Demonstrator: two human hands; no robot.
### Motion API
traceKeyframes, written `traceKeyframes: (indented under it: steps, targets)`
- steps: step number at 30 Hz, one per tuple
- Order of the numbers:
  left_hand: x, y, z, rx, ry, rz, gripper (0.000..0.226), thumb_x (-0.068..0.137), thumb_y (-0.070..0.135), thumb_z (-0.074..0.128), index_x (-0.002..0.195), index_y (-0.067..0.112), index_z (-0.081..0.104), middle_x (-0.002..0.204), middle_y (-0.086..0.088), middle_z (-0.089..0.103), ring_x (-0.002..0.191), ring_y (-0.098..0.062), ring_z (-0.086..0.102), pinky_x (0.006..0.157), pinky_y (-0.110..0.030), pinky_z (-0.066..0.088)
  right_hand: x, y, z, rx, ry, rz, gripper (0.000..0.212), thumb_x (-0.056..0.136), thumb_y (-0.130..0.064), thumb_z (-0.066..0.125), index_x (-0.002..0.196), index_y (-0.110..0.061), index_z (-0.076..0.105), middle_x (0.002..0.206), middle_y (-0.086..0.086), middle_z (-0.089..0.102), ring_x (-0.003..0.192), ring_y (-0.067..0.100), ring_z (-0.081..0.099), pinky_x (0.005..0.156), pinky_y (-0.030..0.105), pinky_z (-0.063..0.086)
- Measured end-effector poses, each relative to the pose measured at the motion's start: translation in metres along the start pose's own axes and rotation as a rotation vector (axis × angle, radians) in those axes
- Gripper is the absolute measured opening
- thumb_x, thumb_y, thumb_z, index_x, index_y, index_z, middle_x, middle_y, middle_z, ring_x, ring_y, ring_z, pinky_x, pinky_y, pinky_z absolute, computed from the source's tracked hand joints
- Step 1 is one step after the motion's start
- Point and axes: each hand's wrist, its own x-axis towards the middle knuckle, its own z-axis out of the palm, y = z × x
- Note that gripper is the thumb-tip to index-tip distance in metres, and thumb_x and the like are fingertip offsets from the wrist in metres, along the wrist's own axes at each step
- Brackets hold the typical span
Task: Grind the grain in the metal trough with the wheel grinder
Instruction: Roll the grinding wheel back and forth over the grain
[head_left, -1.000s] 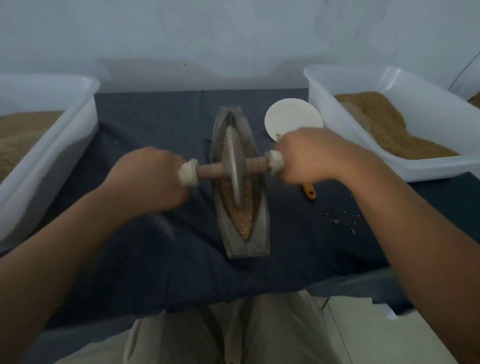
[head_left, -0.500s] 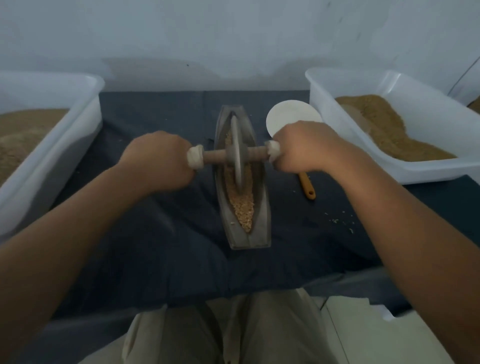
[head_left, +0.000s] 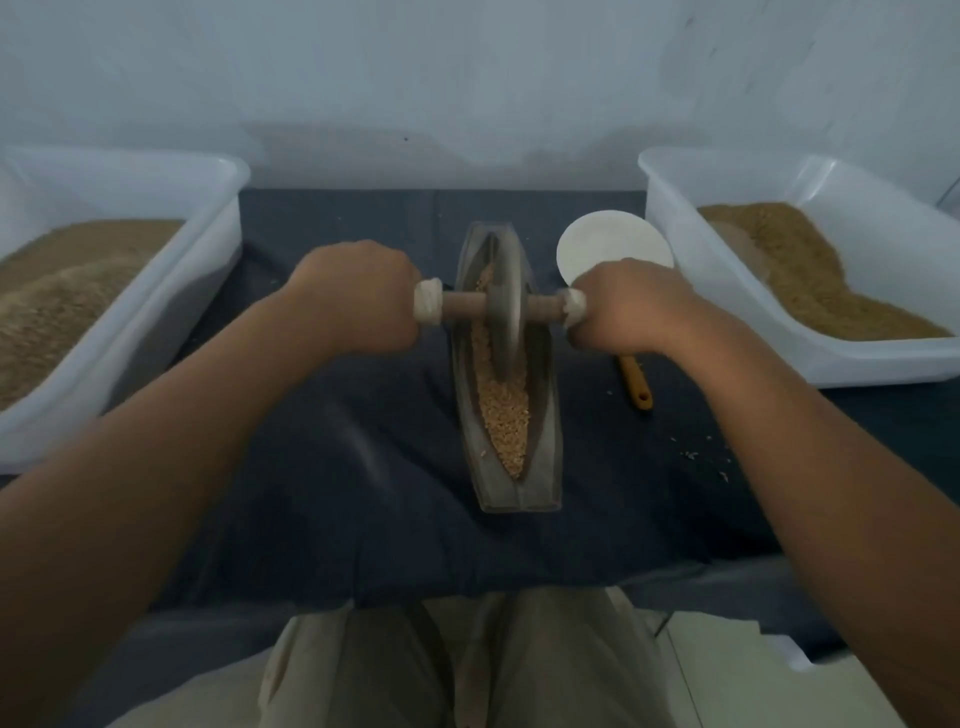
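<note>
The metal trough (head_left: 545, 431) lies lengthwise at the centre of the frame on a surface covered with dark cloth (head_left: 337, 467). Grain (head_left: 504, 415) fills its channel, mostly toward the lower end. The wheel grinder (head_left: 503, 322) stands upright in the upper half of the trough, with its disc in the grain and its axle crosswise.

The left hand (head_left: 358, 296) grips the left axle end and the right hand (head_left: 628, 306) grips the right end. The fingers are curled under and mostly hidden, so they appear closed around the handles.

A white disc (head_left: 608, 239) sits just right of the trough, and below it is a yellow handle (head_left: 636, 384). White tubs holding brown grain sit at the left edge (head_left: 171, 312) and the right edge (head_left: 691, 291).
</note>
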Motion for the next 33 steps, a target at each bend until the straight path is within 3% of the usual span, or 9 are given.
traceKeyframes:
  steps: [2, 4, 11, 15, 19, 20, 22, 29, 33]
  targets:
    - [-0.030, -0.004, 0.003, 0.002, -0.045, 0.130, 0.020, 0.072, 0.044, 0.060, 0.062, 0.028, 0.055, 0.055, 0.010, 0.055, 0.050, -0.006, 0.051, 0.047, -0.023, 0.036, -0.038, 0.005, 0.000, 0.093, -0.233, -0.069, 0.017, 0.073, -0.041, 0.068, 0.069, -0.025, 0.065, 0.061, -0.003, 0.064, 0.054, 0.008, 0.061, 0.045, 0.027, 0.045]
    - [-0.048, -0.006, 0.009, 0.022, 0.047, 0.170, 0.022, 0.069, 0.050, 0.055, 0.059, 0.031, 0.054, 0.049, 0.012, 0.051, 0.044, -0.002, 0.046, 0.043, -0.021, 0.029, -0.063, 0.005, 0.004, 0.156, -0.303, -0.099, 0.016, 0.061, -0.047, 0.060, 0.076, -0.042, 0.066, 0.060, -0.010, 0.064, 0.048, 0.005, 0.059, 0.038, 0.022, 0.038]
    - [0.031, -0.002, 0.002, 0.022, 0.137, -0.108, 0.028, 0.081, 0.042, 0.064, 0.065, 0.023, 0.050, 0.069, 0.002, 0.054, 0.066, -0.030, 0.056, 0.065, -0.037, 0.052, 0.020, -0.006, 0.004, -0.070, 0.303, 0.058, 0.023, 0.087, -0.032, 0.055, 0.065, -0.024, 0.058, 0.066, -0.002, 0.059, 0.062, 0.021, 0.057, 0.059, 0.033, 0.045]
    - [0.023, -0.001, -0.001, -0.015, 0.057, -0.081, 0.023, 0.080, 0.039, 0.066, 0.068, 0.024, 0.054, 0.070, 0.003, 0.056, 0.067, -0.027, 0.057, 0.065, -0.036, 0.052, 0.023, -0.004, -0.006, -0.045, 0.123, 0.035, 0.020, 0.087, -0.031, 0.060, 0.069, -0.023, 0.062, 0.069, -0.001, 0.063, 0.068, 0.021, 0.063, 0.060, 0.033, 0.046]
    - [-0.044, -0.005, 0.015, -0.026, 0.110, 0.125, 0.022, 0.070, 0.051, 0.052, 0.061, 0.031, 0.051, 0.055, 0.014, 0.049, 0.049, -0.008, 0.043, 0.048, -0.023, 0.031, -0.059, 0.002, 0.001, 0.087, -0.146, -0.104, 0.011, 0.070, -0.047, 0.061, 0.076, -0.038, 0.066, 0.066, -0.013, 0.066, 0.052, 0.006, 0.060, 0.047, 0.028, 0.042]
    - [-0.052, -0.006, 0.019, -0.032, 0.148, 0.133, 0.023, 0.069, 0.053, 0.049, 0.060, 0.032, 0.049, 0.052, 0.015, 0.046, 0.046, -0.003, 0.038, 0.046, -0.021, 0.025, -0.066, 0.003, 0.002, 0.099, -0.154, -0.121, 0.014, 0.067, -0.049, 0.059, 0.079, -0.046, 0.064, 0.069, -0.026, 0.065, 0.049, 0.005, 0.059, 0.045, 0.027, 0.041]
    - [-0.044, -0.007, 0.024, -0.021, 0.168, 0.106, 0.024, 0.070, 0.054, 0.049, 0.059, 0.033, 0.048, 0.052, 0.016, 0.044, 0.046, -0.003, 0.036, 0.047, -0.020, 0.023, -0.051, 0.006, 0.004, 0.077, -0.104, -0.117, 0.016, 0.071, -0.047, 0.062, 0.068, -0.032, 0.065, 0.061, -0.013, 0.065, 0.050, 0.005, 0.059, 0.046, 0.027, 0.040]
    - [0.048, -0.004, 0.001, 0.007, 0.129, -0.137, 0.022, 0.079, 0.043, 0.063, 0.075, 0.022, 0.061, 0.072, 0.001, 0.058, 0.069, -0.029, 0.060, 0.064, -0.035, 0.049, 0.038, -0.006, -0.003, -0.073, 0.268, 0.091, 0.025, 0.089, -0.033, 0.056, 0.067, -0.024, 0.060, 0.068, -0.002, 0.059, 0.065, 0.019, 0.058, 0.057, 0.031, 0.039]
    - [-0.001, -0.004, 0.011, -0.038, 0.037, -0.004, 0.025, 0.076, 0.047, 0.060, 0.065, 0.027, 0.051, 0.065, 0.010, 0.053, 0.063, -0.024, 0.056, 0.060, -0.032, 0.046, -0.008, -0.003, -0.006, -0.001, -0.014, -0.009, 0.017, 0.084, -0.034, 0.065, 0.069, -0.026, 0.063, 0.067, -0.004, 0.063, 0.063, 0.015, 0.062, 0.056, 0.030, 0.044]
